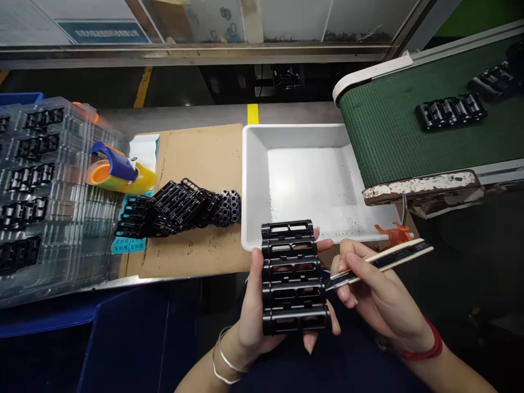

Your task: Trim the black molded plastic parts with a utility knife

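Note:
My left hand (pixel 254 311) is wrapped round a black plastic moulded part (pixel 291 277), made of several joined rows with oblong slots. Its thumb presses the left edge, and fingertips show past the right edge. Between the thumb and fingers of my right hand (pixel 374 284) is a utility knife (pixel 385 263) with a pale handle. The blade points left, and its tip is at the part's right edge; I cannot tell whether it touches. Just beyond both hands lies a white plastic tray (pixel 311 164) with small black specks in it.
Similar black parts (pixel 180 207) are piled on cardboard (pixel 200 153) left of the tray. A tape dispenser (pixel 123 169) stands behind them, beside clear stacked boxes (pixel 61 191) of black parts. At right, a green conveyor belt (pixel 385 125) carries more parts and overhangs the tray's corner.

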A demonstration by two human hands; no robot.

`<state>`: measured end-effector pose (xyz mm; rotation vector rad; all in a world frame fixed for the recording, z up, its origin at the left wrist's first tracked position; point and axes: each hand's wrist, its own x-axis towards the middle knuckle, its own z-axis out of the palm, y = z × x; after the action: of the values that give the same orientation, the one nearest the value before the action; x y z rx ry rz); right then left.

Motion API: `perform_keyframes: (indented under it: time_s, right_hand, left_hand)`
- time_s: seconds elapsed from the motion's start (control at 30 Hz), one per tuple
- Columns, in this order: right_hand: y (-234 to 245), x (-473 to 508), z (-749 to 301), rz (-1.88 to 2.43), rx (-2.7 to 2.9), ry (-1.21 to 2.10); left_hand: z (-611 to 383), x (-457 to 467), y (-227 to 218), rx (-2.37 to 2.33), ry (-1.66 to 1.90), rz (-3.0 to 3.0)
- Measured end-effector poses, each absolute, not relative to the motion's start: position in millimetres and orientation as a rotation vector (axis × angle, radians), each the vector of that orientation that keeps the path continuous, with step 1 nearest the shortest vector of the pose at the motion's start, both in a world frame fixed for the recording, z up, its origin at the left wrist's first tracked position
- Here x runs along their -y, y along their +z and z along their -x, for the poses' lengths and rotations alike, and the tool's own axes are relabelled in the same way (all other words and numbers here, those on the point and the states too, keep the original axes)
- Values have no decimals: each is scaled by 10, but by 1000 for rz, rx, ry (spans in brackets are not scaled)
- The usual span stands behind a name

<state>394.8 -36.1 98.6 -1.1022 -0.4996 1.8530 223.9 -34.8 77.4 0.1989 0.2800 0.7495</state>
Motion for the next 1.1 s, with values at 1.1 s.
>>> perform_keyframes:
  time_s: [1.1]
  right_hand:
    - [1000,351,-3918,1214,464,2027]
  left_hand:
    - [-2224,316,682,-245,452,-120]
